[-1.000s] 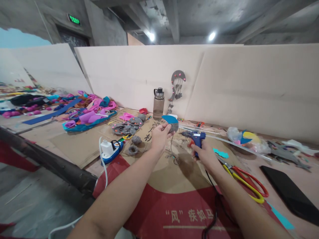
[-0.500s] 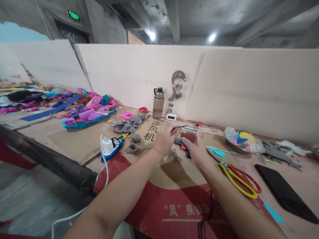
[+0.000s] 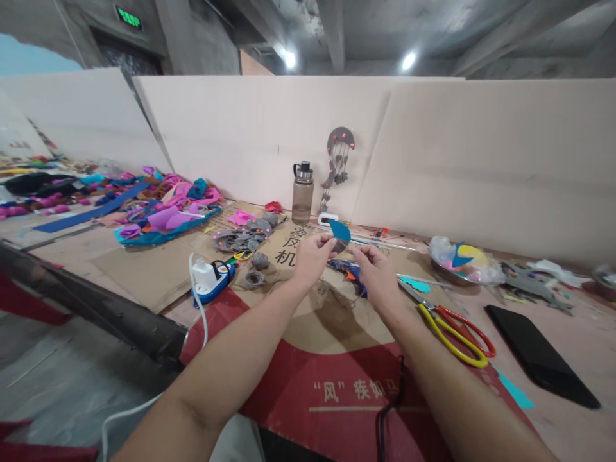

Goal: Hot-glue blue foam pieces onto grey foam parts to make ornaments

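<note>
My left hand point(image 3: 312, 256) pinches a small felt piece point(image 3: 340, 232), blue on top and grey below, lifted over the cardboard-covered table point(image 3: 158, 282). My right hand point(image 3: 376, 276) is close beside it, fingers curled and touching the same piece from below. A thin dark thread seems to hang under the hands. The blue hot glue gun point(image 3: 347, 270) lies on the cardboard just behind my right hand, its black cord point(image 3: 391, 410) trailing toward me.
Yellow-and-red scissors point(image 3: 455, 327) and a black phone point(image 3: 539, 356) lie to the right. A water bottle point(image 3: 302, 192), a white power adapter point(image 3: 208, 277), grey felt pieces point(image 3: 240, 239), a bowl of scraps point(image 3: 457, 262) and coloured felt heaps point(image 3: 168, 212) surround the workspace. Cardboard walls stand behind.
My right hand let go of the glue gun, which now lies on the cardboard, and came up to the felt piece. My left hand kept hold of the piece.
</note>
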### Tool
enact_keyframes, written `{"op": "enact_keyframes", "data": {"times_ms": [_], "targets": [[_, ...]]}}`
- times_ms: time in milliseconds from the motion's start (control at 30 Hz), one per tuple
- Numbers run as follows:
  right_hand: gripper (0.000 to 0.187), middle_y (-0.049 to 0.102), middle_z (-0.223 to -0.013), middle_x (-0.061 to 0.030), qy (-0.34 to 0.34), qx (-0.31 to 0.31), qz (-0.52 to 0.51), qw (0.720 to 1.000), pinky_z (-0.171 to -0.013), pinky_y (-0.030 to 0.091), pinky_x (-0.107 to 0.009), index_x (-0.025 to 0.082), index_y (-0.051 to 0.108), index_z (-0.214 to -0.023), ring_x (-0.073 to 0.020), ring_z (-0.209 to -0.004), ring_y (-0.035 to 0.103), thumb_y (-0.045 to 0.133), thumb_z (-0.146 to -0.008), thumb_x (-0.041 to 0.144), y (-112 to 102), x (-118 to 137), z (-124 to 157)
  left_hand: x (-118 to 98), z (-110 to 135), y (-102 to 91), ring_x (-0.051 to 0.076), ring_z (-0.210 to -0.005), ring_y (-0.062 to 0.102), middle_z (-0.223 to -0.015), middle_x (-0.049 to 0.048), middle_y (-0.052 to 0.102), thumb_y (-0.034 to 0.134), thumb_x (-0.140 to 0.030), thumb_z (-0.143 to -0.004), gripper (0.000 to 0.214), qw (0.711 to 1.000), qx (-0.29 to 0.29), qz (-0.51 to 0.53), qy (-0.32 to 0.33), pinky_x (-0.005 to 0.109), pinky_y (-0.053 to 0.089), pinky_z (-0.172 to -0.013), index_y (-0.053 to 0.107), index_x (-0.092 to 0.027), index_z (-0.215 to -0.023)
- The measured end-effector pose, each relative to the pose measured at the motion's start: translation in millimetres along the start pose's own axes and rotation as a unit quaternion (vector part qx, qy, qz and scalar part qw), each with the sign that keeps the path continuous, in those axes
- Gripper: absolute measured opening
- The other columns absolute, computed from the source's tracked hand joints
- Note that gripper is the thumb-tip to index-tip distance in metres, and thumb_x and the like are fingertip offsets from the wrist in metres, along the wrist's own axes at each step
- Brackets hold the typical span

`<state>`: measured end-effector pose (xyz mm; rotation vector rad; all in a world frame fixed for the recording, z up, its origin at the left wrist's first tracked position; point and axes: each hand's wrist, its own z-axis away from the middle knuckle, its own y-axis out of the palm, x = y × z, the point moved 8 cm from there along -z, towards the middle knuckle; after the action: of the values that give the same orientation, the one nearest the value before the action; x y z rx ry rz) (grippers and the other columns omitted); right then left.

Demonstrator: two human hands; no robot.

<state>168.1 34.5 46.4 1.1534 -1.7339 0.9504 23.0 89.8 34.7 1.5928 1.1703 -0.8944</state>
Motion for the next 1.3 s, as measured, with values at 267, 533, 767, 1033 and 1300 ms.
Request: {"op": "enact_keyframes", "data": {"times_ms": [267, 533, 767, 1033, 1300], "targets": [[0.022, 0.049, -0.06, 0.0047, -0.008, -0.064, 0.014, 0.998, -0.051, 0.031, -0.024, 0.019, 0.061, -0.079, -0.0103, -0.054, 0.039, 0.063, -0.078, 0.041, -19, 5, -3, 8, 3, 8.0, 0.014, -0.073, 0.067, -0.081, 0.0054, 0.07, 0.071, -0.024, -0.077, 0.013, 0.996, 0.02, 0.052, -0.072, 0.034, 0.06, -0.075, 0.069, -0.012, -0.079], [0.027, 0.051, -0.058, 0.0045, 0.015, -0.089, 0.037, 0.995, -0.054, 0.032, -0.025, 0.018, 0.065, -0.081, -0.011, -0.054, 0.041, 0.065, -0.075, 0.044, -25, -2, -7, 1, 12, 14.6, 0.01, -0.065, 0.063, -0.077, 0.0042, 0.067, 0.07, -0.016, -0.076, 0.007, 0.99, 0.019, 0.08, -0.111, 0.028, 0.059, -0.067, 0.066, -0.01, -0.077], [0.029, 0.063, -0.065, 0.0005, 0.012, -0.095, 0.029, 0.995, -0.06, 0.038, -0.027, 0.017, 0.07, -0.083, -0.0133, -0.06, 0.05, 0.067, -0.074, 0.044, -25, -4, -9, 0, 13, 16.9, 0.007, -0.059, 0.058, -0.071, 0.0014, 0.062, 0.069, -0.016, -0.077, 0.009, 0.989, 0.034, 0.089, -0.117, 0.025, 0.059, -0.065, 0.064, -0.01, -0.074], [0.027, 0.069, -0.072, -0.0012, 0.022, -0.083, -0.049, 0.995, -0.063, 0.043, -0.027, 0.017, 0.07, -0.08, -0.0144, -0.065, 0.057, 0.071, -0.069, 0.041, -23, -17, -15, 1, 15, 17.3, 0.01, -0.064, 0.062, -0.075, 0.0033, 0.066, 0.071, -0.015, -0.076, 0.008, 0.983, 0.029, 0.112, -0.139, 0.028, 0.059, -0.068, 0.065, -0.011, -0.073], [0.028, 0.061, -0.064, 0.0025, 0.046, -0.071, -0.103, 0.991, -0.053, 0.036, -0.024, 0.017, 0.066, -0.073, -0.0103, -0.055, 0.049, 0.074, -0.063, 0.043, -21, -15, -14, 2, 16, 19.3, 0.011, -0.068, 0.064, -0.078, 0.006, 0.068, 0.067, -0.014, -0.076, 0.004, 0.978, 0.045, 0.121, -0.162, 0.024, 0.057, -0.063, 0.065, -0.011, -0.076]]}}
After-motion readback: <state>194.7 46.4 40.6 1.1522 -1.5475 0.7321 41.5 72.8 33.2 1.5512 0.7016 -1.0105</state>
